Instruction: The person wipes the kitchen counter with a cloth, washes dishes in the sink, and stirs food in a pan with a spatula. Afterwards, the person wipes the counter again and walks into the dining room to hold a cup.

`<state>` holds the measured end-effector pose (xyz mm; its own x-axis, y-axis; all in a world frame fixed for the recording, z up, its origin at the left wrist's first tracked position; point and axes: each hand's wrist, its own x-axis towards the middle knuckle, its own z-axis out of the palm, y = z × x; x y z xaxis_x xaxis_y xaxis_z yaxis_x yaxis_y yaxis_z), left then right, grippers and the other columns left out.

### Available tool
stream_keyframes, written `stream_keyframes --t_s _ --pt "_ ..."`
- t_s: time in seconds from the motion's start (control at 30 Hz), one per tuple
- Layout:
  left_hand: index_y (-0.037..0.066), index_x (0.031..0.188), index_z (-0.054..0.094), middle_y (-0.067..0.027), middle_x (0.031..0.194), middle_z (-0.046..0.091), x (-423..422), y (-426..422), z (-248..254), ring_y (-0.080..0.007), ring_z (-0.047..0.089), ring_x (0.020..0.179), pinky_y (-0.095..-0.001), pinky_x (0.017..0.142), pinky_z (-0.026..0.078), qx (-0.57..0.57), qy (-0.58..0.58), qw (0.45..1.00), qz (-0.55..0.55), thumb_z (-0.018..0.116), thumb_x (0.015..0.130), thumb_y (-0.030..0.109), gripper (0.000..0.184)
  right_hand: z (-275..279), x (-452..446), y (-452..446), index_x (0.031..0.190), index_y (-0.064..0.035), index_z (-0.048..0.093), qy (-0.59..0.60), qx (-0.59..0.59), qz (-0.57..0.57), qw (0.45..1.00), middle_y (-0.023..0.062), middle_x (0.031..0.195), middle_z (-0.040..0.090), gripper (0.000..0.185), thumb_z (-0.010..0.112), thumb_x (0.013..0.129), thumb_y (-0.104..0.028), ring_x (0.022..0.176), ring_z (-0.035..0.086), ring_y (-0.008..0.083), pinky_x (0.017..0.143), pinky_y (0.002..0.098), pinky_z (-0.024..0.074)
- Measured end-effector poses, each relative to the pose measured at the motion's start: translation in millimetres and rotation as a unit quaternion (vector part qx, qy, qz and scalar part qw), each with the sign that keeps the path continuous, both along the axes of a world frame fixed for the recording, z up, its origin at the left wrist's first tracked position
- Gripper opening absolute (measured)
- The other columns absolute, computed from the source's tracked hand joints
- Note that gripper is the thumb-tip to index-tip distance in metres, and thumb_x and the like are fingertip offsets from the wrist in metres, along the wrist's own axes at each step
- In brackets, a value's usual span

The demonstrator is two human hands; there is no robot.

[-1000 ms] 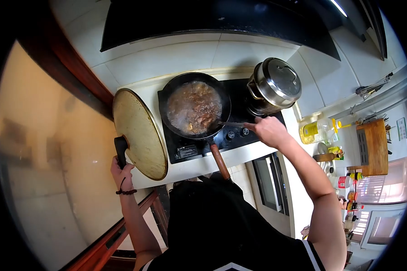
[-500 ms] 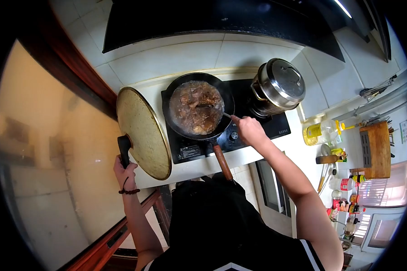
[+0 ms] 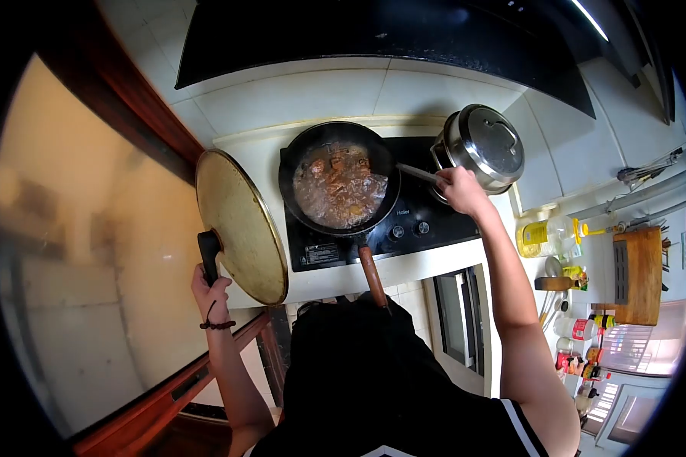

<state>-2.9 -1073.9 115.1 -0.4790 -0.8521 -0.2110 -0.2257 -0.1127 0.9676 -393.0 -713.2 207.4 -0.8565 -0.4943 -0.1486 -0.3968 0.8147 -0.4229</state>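
Observation:
My left hand point(image 3: 212, 289) is closed round the black handle of a large pan lid point(image 3: 244, 228), held tilted on its edge to the left of the wok. A metal spatula point(image 3: 418, 173) is in my right hand point(image 3: 462, 190), fingers wrapped round its handle. Its front end is at the right rim of the black wok point(image 3: 301, 152); the blade itself I cannot make out. Brown chunks of meat point(image 3: 343, 183) bubble in liquid inside the wok. The wok's wooden handle point(image 3: 372, 276) points toward my body.
A lidded steel pot point(image 3: 484, 145) stands on the right of the black cooktop point(image 3: 427, 221). Beyond it on the counter are an oil bottle point(image 3: 545, 238), several seasoning bottles and a wooden board point(image 3: 639, 278). The range hood point(image 3: 373, 38) hangs above; a glass door point(image 3: 107, 228) is on the left.
My right hand has moved right, drawing the spatula out of the food to the wok's right rim. The left hand and the lid have hardly moved.

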Motion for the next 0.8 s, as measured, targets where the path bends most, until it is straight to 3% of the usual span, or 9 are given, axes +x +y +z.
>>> stream_keyframes --t_s 0.13,0.27,0.33,0.37,0.4,0.47,0.53,0.7,0.8 --pt "0.008 0.094 0.054 0.0034 0.074 0.047 1.8 11.2 5.1 -0.0048 0.040 0.054 -0.0214 0.043 0.028 0.013 0.008 1.000 0.006 0.061 0.072 -0.005 0.027 8.3 -17.1 -5.9 0.111 -0.0037 0.074 0.016 0.065 0.006 0.998 0.0298 0.101 0.069 0.028 0.060 0.088 -0.013 0.101 0.066 0.0451 0.093 0.0483 0.0516" --pt "0.008 0.094 0.054 0.0035 0.073 0.047 0.1 24.0 13.3 -0.0048 0.041 0.053 -0.0211 0.043 0.029 0.017 0.002 1.000 0.026 0.060 0.072 -0.007 0.028 -22.6 -45.0 -8.1 0.109 -0.0031 0.074 -0.016 0.074 0.024 0.997 0.0290 0.101 0.069 0.029 0.059 0.086 -0.011 0.103 0.066 0.0451 0.094 0.0490 0.0508" --pt "0.008 0.093 0.054 0.0036 0.068 0.045 0.1 30.4 17.8 -0.0051 0.039 0.050 -0.0203 0.041 0.027 -0.018 -0.005 0.999 0.032 0.061 0.072 -0.005 0.025 -47.2 -60.7 -12.8 0.106 -0.0026 0.075 -0.078 0.037 0.038 0.996 0.0264 0.096 0.072 0.027 0.058 0.086 -0.011 0.088 0.071 0.0412 0.080 0.0478 0.0561" --pt "0.008 0.093 0.054 0.0036 0.068 0.045 -1.6 31.1 16.9 -0.0051 0.039 0.050 -0.0203 0.041 0.027 -0.019 -0.003 0.999 0.035 0.061 0.072 -0.005 0.025 -58.3 -70.6 -14.9 0.107 -0.0009 0.073 -0.151 0.011 0.016 0.988 0.0174 0.079 0.071 0.026 0.057 0.088 -0.010 0.057 0.065 0.0271 0.051 0.0399 0.0515" --pt "0.009 0.092 0.054 0.0037 0.068 0.045 -0.4 34.0 18.3 -0.0050 0.039 0.050 -0.0202 0.041 0.027 -0.012 0.003 0.999 0.040 0.060 0.072 -0.005 0.025 -64.2 -75.6 -16.8 0.107 -0.0009 0.073 -0.152 0.010 0.019 0.988 0.0174 0.079 0.071 0.026 0.057 0.088 -0.010 0.057 0.065 0.0271 0.051 0.0399 0.0515" --pt "0.009 0.091 0.054 0.0039 0.068 0.045 1.2 39.4 21.4 -0.0048 0.038 0.050 -0.0200 0.041 0.027 -0.006 0.008 0.999 0.048 0.060 0.072 -0.005 0.025 -74.5 -82.4 -21.0 0.111 -0.0006 0.071 -0.317 -0.092 -0.017 0.944 0.0063 0.066 0.059 0.025 0.058 0.093 -0.012 0.042 0.044 0.0124 0.036 0.0281 0.0330" --pt "0.009 0.092 0.055 0.0044 0.068 0.045 1.6 45.5 22.4 -0.0042 0.038 0.050 -0.0195 0.041 0.027 -0.005 0.017 0.998 0.054 0.059 0.072 -0.005 0.025 -87.9 -80.5 -26.9 0.113 -0.0003 0.069 -0.366 -0.134 -0.010 0.921 0.0009 0.061 0.050 0.022 0.058 0.097 -0.012 0.041 0.037 0.0079 0.036 0.0253 0.0265" --pt "0.008 0.094 0.054 0.0037 0.073 0.047 11.0 55.7 24.6 -0.0041 0.039 0.053 -0.0205 0.044 0.028 0.004 -0.004 0.998 0.055 0.059 0.072 -0.009 0.029 -136.4 -70.1 -41.5 0.087 -0.0017 0.064 -0.444 -0.194 0.027 0.874 0.0003 0.061 0.050 0.016 0.056 0.100 -0.010 0.041 0.036 0.0073 0.037 0.0251 0.0258" --pt "0.008 0.094 0.054 0.0038 0.073 0.046 6.2 57.8 22.3 -0.0039 0.039 0.053 -0.0209 0.044 0.028 0.003 -0.007 0.999 0.050 0.058 0.072 -0.009 0.028 -153.6 -60.4 -45.3 0.085 -0.0033 0.063 -0.437 -0.237 0.031 0.867 -0.0014 0.060 0.048 0.017 0.055 0.099 -0.008 0.042 0.035 0.0062 0.038 0.0244 0.0245"
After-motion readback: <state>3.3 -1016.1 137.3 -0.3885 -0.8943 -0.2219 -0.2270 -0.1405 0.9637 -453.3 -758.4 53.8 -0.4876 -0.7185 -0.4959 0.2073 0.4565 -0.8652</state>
